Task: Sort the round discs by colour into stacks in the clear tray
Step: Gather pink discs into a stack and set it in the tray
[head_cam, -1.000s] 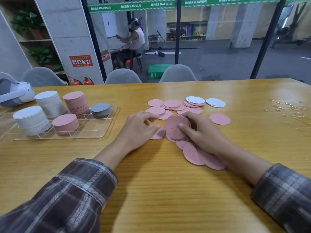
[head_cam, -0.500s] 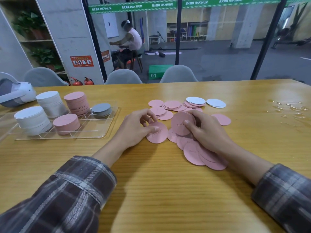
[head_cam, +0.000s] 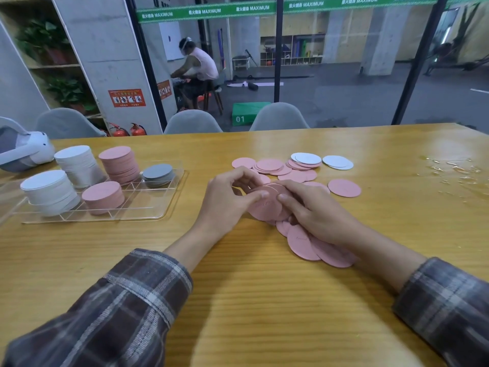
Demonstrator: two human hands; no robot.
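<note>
Both hands hold one small bunch of pink discs just above the table's middle. My left hand grips the bunch from the left with thumb and curled fingers. My right hand pinches it from the right. More pink discs lie fanned under my right wrist, and loose pink discs and white discs lie beyond. The clear tray at the left carries two white stacks, two pink stacks and a short grey stack.
A white headset lies at the far left, behind the tray. Drops of liquid glisten on the wooden table at the right. Grey chairs stand along the far edge. Behind glass, a person sits on a stool.
My left hand slid a pink disc rightward and lifted it onto the bunch in my right hand. Both hands have closed together around the gathered discs.
</note>
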